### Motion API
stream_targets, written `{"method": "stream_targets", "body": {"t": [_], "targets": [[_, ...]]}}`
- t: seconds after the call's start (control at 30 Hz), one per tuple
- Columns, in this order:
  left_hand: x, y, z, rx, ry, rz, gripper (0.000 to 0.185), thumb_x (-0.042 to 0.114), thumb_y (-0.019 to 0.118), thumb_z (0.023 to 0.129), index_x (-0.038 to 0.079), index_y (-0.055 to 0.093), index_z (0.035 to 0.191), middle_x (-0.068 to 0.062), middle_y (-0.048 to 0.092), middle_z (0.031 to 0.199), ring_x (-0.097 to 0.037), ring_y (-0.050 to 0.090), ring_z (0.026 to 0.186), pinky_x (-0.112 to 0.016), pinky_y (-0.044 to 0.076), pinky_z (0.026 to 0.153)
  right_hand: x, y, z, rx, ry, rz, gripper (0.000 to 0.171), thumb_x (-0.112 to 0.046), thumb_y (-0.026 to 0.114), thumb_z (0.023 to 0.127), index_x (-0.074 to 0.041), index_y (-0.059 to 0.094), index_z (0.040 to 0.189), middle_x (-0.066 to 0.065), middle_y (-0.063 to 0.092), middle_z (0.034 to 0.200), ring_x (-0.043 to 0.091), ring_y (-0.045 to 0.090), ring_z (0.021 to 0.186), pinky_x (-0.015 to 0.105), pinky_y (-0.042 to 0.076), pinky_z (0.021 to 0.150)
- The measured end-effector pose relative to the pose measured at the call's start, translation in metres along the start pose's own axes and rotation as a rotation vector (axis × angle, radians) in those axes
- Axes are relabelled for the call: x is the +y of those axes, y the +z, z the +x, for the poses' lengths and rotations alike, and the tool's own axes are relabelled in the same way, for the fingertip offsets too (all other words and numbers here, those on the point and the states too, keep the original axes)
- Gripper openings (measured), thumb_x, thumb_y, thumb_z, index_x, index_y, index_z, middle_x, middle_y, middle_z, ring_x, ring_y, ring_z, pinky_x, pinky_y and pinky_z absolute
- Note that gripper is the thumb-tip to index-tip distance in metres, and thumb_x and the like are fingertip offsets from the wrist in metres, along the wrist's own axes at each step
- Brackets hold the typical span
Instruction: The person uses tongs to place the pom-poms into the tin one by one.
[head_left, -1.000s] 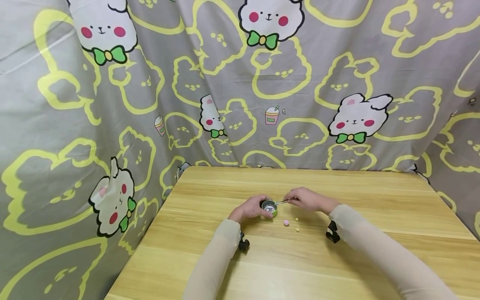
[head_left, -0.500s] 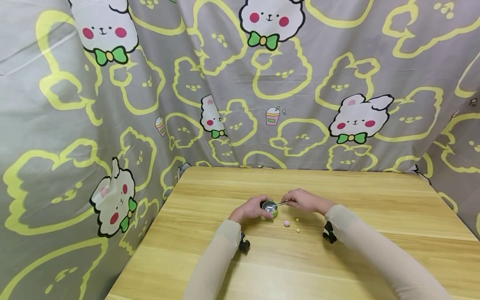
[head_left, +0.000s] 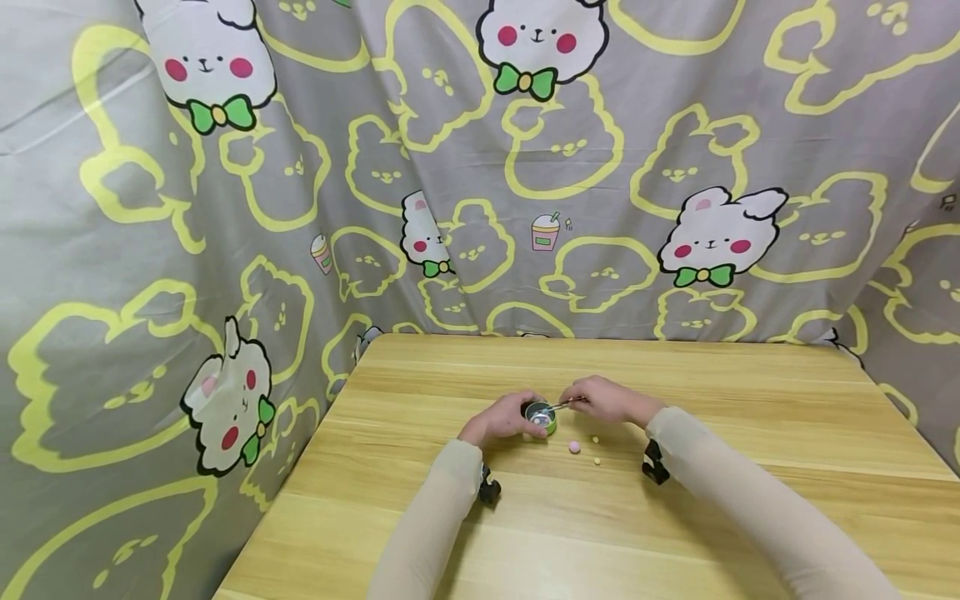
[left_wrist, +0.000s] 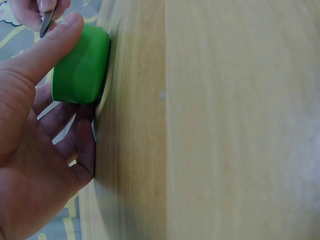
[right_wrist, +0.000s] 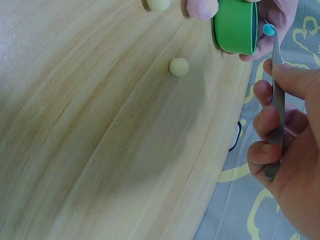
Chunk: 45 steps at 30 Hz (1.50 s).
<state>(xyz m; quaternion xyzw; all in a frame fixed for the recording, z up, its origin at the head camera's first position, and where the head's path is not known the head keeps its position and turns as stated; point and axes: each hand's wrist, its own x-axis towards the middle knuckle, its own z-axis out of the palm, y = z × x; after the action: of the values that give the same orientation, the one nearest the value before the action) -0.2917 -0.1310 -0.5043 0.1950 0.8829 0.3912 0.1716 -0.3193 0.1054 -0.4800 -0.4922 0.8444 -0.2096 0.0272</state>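
Note:
My left hand [head_left: 507, 417] grips a small round green tin [left_wrist: 82, 65], thumb on the near side and fingers round the far side. The tin stands on the table with its silvery inside facing up. In my right hand [right_wrist: 295, 120] is a pair of metal tweezers [right_wrist: 277, 110], pinched between thumb and fingers. The tweezer tips hold a small blue-green ball [right_wrist: 269, 30] right at the tin's mouth. A pink pompom [head_left: 574, 447] and two small pale yellow pompoms, one of them [right_wrist: 179, 67] nearest the right hand, lie beside the tin.
The wooden table [head_left: 750, 400] carries all of this. A grey patterned curtain [head_left: 450, 167] hangs behind it and along its left side. Both wrists wear black camera mounts, such as the right one [head_left: 655, 463].
My right hand has shifted slightly left with the tweezers, bringing their tips further over the tin. The left hand and the tin have stayed in place.

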Motion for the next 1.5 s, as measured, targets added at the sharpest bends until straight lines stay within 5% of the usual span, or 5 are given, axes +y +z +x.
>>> {"method": "stream_targets", "body": {"t": [0.5, 0.93, 1.5], "targets": [[-0.001, -0.001, 0.000, -0.001, 0.001, -0.006, 0.051, 0.025, 0.079, 0.078, 0.014, 0.057, 0.123, 0.005, 0.059, 0.108, -0.010, 0.054, 0.096, -0.029, 0.042, 0.086, -0.003, -0.001, 0.007, -0.001, -0.014, -0.008, 0.017, -0.007, 0.057, 0.093, -0.006, 0.069, 0.105, 0.004, 0.066, 0.096, 0.016, 0.061, 0.087, 0.035, 0.049, 0.075], [0.000, -0.002, 0.000, 0.000, 0.011, 0.008, 0.052, 0.025, 0.080, 0.078, 0.013, 0.057, 0.123, 0.005, 0.059, 0.109, -0.009, 0.054, 0.097, -0.028, 0.042, 0.087, -0.007, -0.003, 0.008, -0.014, 0.075, 0.004, 0.018, -0.011, 0.056, 0.095, -0.007, 0.069, 0.107, 0.003, 0.065, 0.099, 0.019, 0.061, 0.092, 0.038, 0.049, 0.080], [-0.001, 0.000, -0.001, 0.013, 0.005, 0.001, 0.052, 0.024, 0.080, 0.077, 0.013, 0.058, 0.122, 0.006, 0.060, 0.107, -0.009, 0.054, 0.098, -0.027, 0.042, 0.088, 0.004, -0.011, -0.024, -0.001, 0.094, 0.017, 0.017, -0.010, 0.056, 0.094, -0.006, 0.068, 0.106, 0.001, 0.062, 0.096, 0.015, 0.059, 0.086, 0.036, 0.048, 0.074]]}}
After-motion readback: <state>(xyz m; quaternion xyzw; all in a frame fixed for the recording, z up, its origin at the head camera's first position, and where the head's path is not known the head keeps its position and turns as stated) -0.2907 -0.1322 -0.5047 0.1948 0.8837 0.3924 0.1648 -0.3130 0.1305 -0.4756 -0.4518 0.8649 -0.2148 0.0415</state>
